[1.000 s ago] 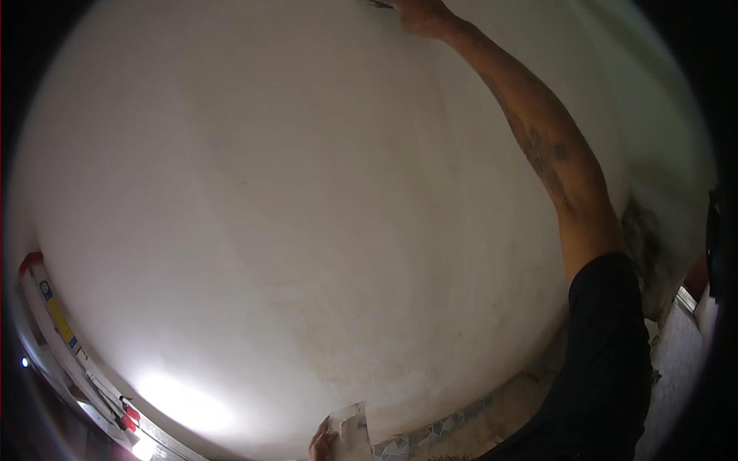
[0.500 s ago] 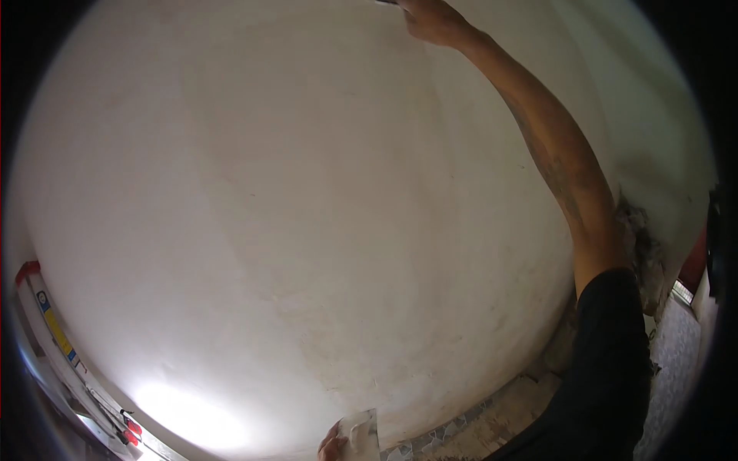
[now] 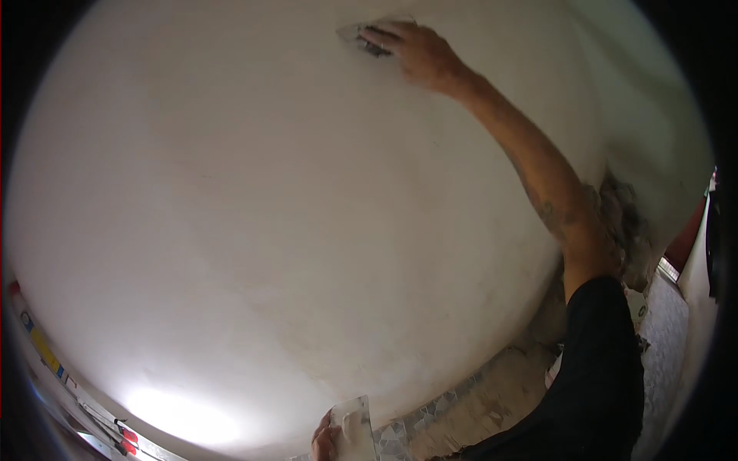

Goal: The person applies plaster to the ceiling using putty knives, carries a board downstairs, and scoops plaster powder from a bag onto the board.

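Up high on the pale wall (image 3: 307, 192), my right hand (image 3: 427, 58) is wrapped round the dark handle of a plastering trowel (image 3: 352, 32). The thin blade lies against the wall or very close to it. Low in the view, the fingers of my left hand (image 3: 324, 438) grip the left edge of a flat rectangular plate (image 3: 355, 422) that carries some pale plaster. Whether this plate has a handle is hidden. Faint smears and slightly darker patches mark the wall surface.
A long level-like tool with a yellow label (image 3: 44, 349) leans at the far left, near red-handled items (image 3: 129, 439). Bright light (image 3: 184, 411) hits the lower wall. Mosaic tile trim (image 3: 423, 419) runs along the bottom, and a rough broken patch (image 3: 626, 223) lies beside my right arm.
My right hand and the trowel have come down and slightly left, bringing the blade into view. My left hand with the plate is a little higher. The whole view has shifted somewhat.
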Tool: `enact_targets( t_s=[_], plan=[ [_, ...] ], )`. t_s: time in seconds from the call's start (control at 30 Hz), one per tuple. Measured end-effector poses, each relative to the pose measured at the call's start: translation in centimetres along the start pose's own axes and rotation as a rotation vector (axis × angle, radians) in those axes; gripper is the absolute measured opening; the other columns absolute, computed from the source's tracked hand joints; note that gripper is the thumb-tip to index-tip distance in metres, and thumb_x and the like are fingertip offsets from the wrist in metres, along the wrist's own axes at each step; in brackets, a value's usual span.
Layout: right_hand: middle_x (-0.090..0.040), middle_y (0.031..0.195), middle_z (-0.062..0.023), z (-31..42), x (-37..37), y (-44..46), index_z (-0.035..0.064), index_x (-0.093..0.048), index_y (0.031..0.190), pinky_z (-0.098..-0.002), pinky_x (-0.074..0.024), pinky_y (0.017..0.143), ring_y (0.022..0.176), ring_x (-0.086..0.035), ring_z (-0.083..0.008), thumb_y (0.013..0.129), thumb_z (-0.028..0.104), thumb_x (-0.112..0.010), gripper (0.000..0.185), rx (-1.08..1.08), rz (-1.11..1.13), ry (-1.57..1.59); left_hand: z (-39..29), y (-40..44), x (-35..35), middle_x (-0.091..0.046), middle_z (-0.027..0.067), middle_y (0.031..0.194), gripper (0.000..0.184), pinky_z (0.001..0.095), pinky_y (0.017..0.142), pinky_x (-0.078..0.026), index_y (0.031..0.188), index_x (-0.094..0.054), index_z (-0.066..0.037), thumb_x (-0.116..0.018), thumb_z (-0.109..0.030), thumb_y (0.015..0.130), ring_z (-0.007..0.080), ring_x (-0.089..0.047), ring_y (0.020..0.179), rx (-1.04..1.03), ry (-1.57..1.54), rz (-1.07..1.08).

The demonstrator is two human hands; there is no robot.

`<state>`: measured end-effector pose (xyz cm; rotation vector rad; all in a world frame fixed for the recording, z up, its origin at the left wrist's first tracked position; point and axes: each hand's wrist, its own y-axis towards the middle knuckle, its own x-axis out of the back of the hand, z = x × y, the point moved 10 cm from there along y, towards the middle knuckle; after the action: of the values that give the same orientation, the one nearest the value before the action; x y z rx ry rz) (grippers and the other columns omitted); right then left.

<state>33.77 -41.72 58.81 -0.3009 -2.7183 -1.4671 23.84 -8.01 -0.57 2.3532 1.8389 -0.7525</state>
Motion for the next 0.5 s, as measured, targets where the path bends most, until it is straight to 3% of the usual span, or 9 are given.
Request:
enact_targets(
  t_s=[0.13,0.27,0.43,0.5],
  plan=[
    [-0.054,0.136,-0.0118,5.6,-0.7,-7.7,0.013,-0.059,0.134,-0.0444,-0.0453,0.095,0.126,-0.052,-0.0275,0.079,0.004,-0.062,0.056,0.013,-0.068,0.018,0.0,-0.2,-0.3,-0.06,0.0178,0.125,0.063,0.0333,0.084,-0.055,0.143,-0.043,0.005,-0.046,-0.019,0.085,0.024,-0.064,0.104,0.011,0.001,0.004],
    [-0.053,0.135,-0.0144,10.6,-1.6,-15.5,0.0106,-0.057,0.134,-0.0492,-0.0423,0.096,0.125,-0.05,-0.031,0.079,0.002,-0.063,0.056,-0.07,-0.067,0.103,0.1,-0.5,-1.3,-0.061,0.0182,0.123,0.064,0.0332,0.082,-0.055,0.143,-0.042,0.006,-0.046,-0.018,0.083,0.0243,-0.065,0.103,0.011,0.003,-0.001],
    [-0.054,0.136,-0.0153,16.1,-0.8,-23.7,0.0091,-0.055,0.137,-0.0499,-0.0388,0.103,0.126,-0.051,-0.0312,0.079,-0.007,-0.059,0.06,-0.121,0.122,0.222,0.7,-2.4,-1.9,-0.062,0.0186,0.122,0.066,0.0331,0.08,-0.056,0.144,-0.042,0.006,-0.046,-0.017,0.081,0.0245,-0.066,0.101,-0.003,-0.005,0.008],
    [-0.056,0.133,-0.0147,15.4,-0.4,-24.8,0.0095,-0.056,0.135,-0.0512,-0.0397,0.102,0.125,-0.052,-0.031,0.082,-0.003,-0.06,0.055,-0.116,0.254,0.364,1.2,-2.7,-1.7,-0.062,0.0187,0.121,0.067,0.0332,0.08,-0.056,0.144,-0.041,0.005,-0.047,-0.017,0.081,0.0245,-0.066,0.101,0.005,-0.005,0.059]
  ],
)
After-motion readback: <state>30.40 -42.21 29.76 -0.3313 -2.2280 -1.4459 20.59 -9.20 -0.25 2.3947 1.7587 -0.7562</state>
